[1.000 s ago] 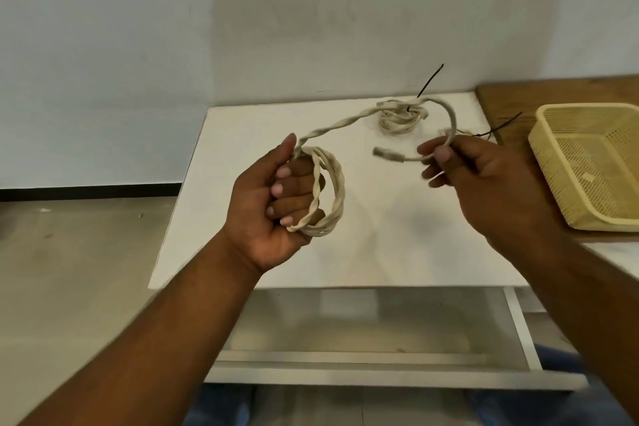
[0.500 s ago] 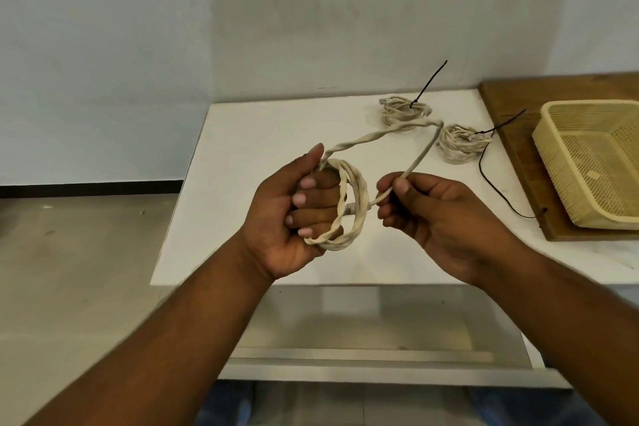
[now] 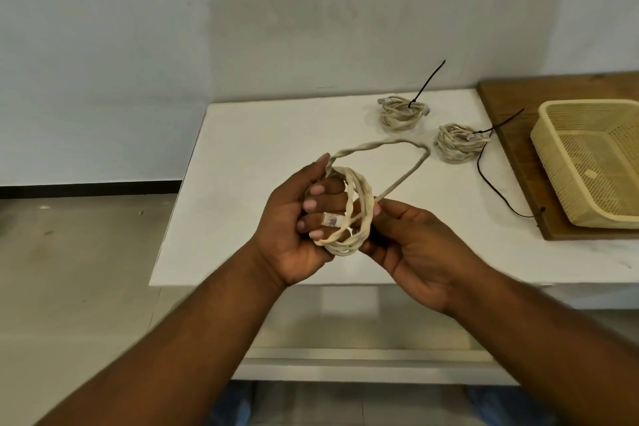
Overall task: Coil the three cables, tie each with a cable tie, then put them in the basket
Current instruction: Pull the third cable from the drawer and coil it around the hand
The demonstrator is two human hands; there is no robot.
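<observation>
Left hand [image 3: 294,218] grips the beige twisted cable coil [image 3: 361,197] mid-frame; right hand [image 3: 411,245], just right, pinches the slack [image 3: 380,145] looping toward upper right.

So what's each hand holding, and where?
Both hold the same cable: the left hand grips its coiled loops, the right hand pinches the loose tail beside the coil.

Seemed a bare workroom or test space, plain pale wall [image 3: 138,45], dark skirting [image 3: 86,190], grey hard floor [image 3: 69,270], white surface [image 3: 259,135] against the wall, wooden board [image 3: 518,93] on it carrying a plastic basket [image 3: 549,176].
</observation>
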